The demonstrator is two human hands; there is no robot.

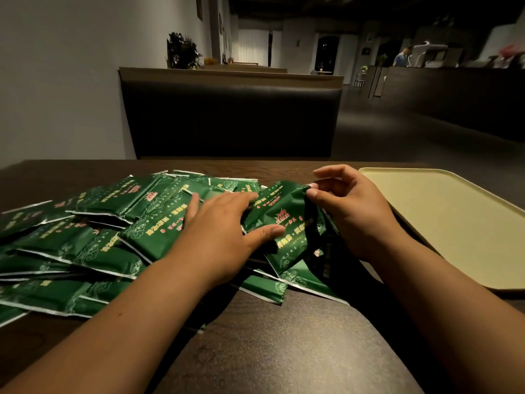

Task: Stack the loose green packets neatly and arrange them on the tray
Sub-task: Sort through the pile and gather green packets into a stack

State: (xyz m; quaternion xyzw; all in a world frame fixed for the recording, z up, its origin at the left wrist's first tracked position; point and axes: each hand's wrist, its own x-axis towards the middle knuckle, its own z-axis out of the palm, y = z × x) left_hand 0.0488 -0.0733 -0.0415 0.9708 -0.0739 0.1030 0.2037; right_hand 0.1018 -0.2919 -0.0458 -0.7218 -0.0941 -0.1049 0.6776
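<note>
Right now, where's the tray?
Head view: the tray lies on the right side of the table, just right of the right hand, which pinches a green packet.

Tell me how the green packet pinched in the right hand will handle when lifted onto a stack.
The green packet probably flops: it bends and creases where the right hand pinches its corner. Likely light, since a fingertip pinch raises one edge. Its glossy film may slide off neighbours, as the pile lies splayed.

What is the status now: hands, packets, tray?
Left hand flat on the pile. Right hand pinches one packet at its top corner. Tray to the right, no packets on it yet. Nothing in the way.
</note>
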